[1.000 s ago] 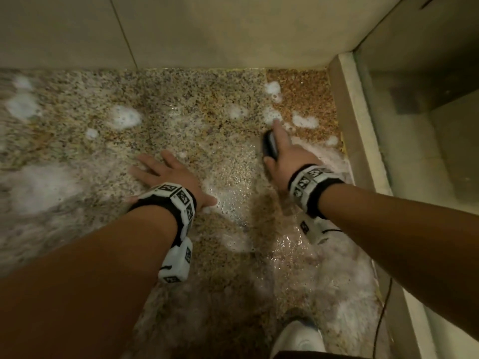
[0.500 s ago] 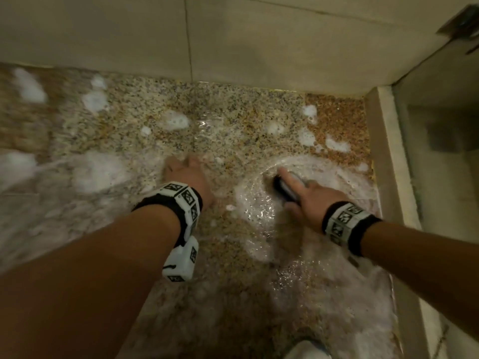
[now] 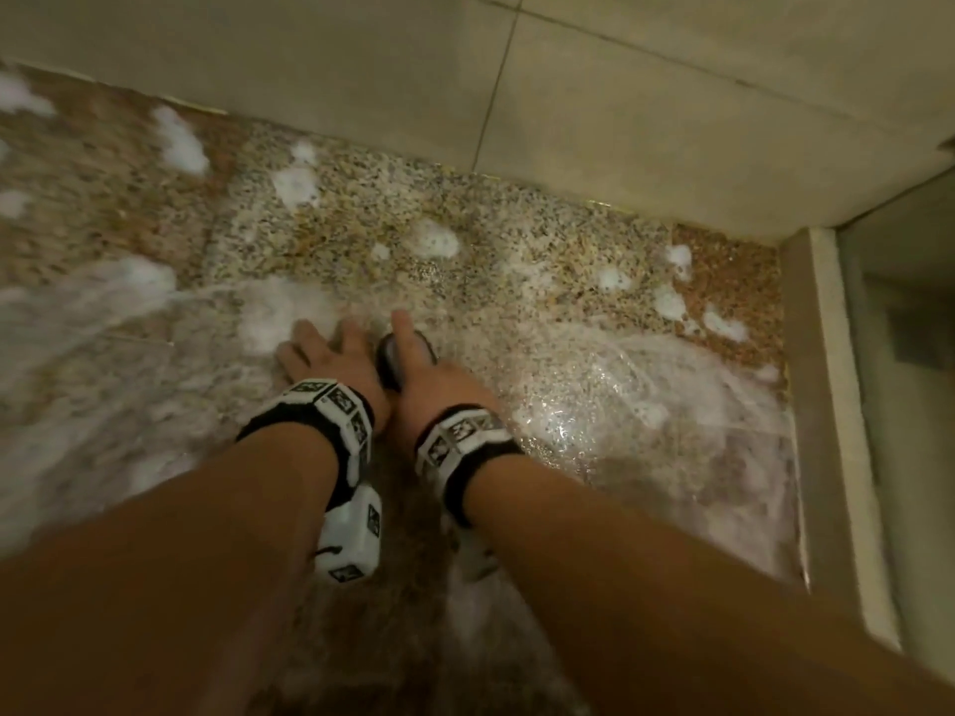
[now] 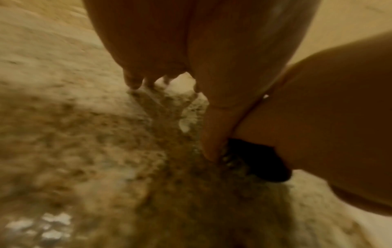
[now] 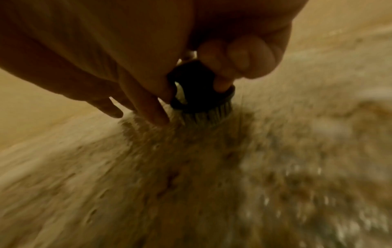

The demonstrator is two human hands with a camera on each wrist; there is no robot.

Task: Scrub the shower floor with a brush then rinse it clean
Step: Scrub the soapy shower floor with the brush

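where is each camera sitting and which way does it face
head: worn on the head, looks down at the soapy shower floor; both forearms, left hand flat, right hand on the brush.
left wrist: looks along the left hand to the floor, right hand alongside.
right wrist: looks along the right hand gripping the brush, bristles on the floor.
shared: all three show the brush and floor.
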